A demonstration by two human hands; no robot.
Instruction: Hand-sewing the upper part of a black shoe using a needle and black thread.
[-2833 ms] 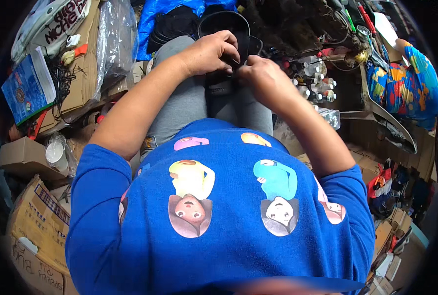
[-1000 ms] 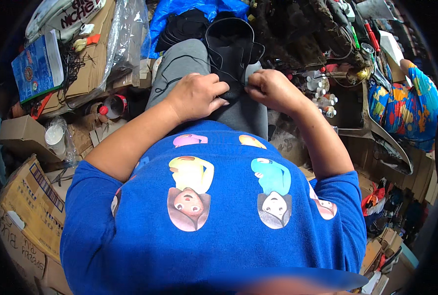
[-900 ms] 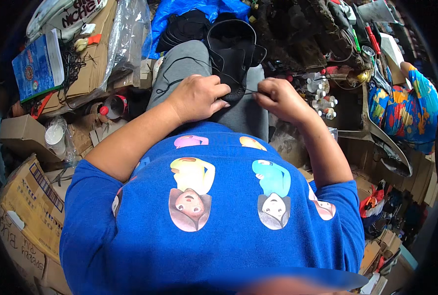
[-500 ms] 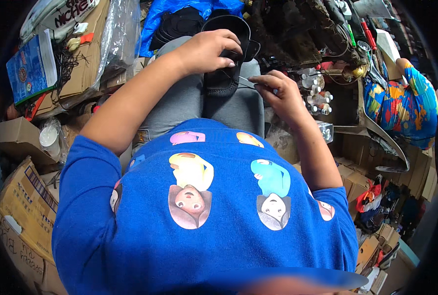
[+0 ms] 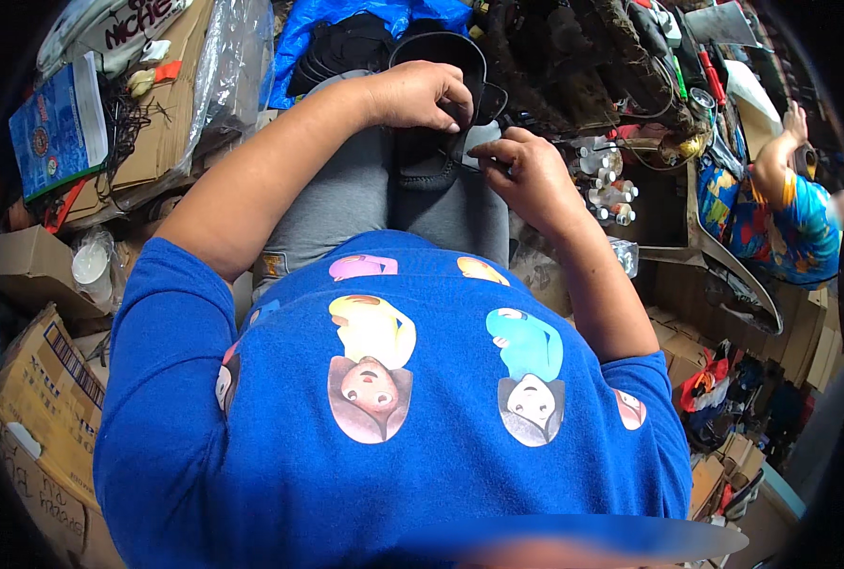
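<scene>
A black shoe (image 5: 428,177), stitched along its edge and toe, lies on my thighs with its wide opening away from me. My left hand (image 5: 420,97) curls over its side, the fingers and thumb closed on the upper near the opening. Close to the shoe's right side, my right hand (image 5: 528,173) is closed, index finger pointing left toward the seam. A thin, pale needle-like thing shows faintly at its fingertips; its far end is hidden against the shoe. A black loop (image 5: 498,98) stands out at the shoe's right side.
Black cut pieces (image 5: 348,49) lie on a blue plastic sheet (image 5: 299,27) beyond my knees. Small bottles (image 5: 613,194) stand to my right. Cardboard boxes (image 5: 47,270) and a blue book (image 5: 57,128) are at left. Another person (image 5: 791,213) in a colourful shirt sits far right.
My right hand has moved slightly left, closer to the shoe, and the strands between it and the shoe no longer show clearly. My left hand has shifted a little right. The other person's arm has risen.
</scene>
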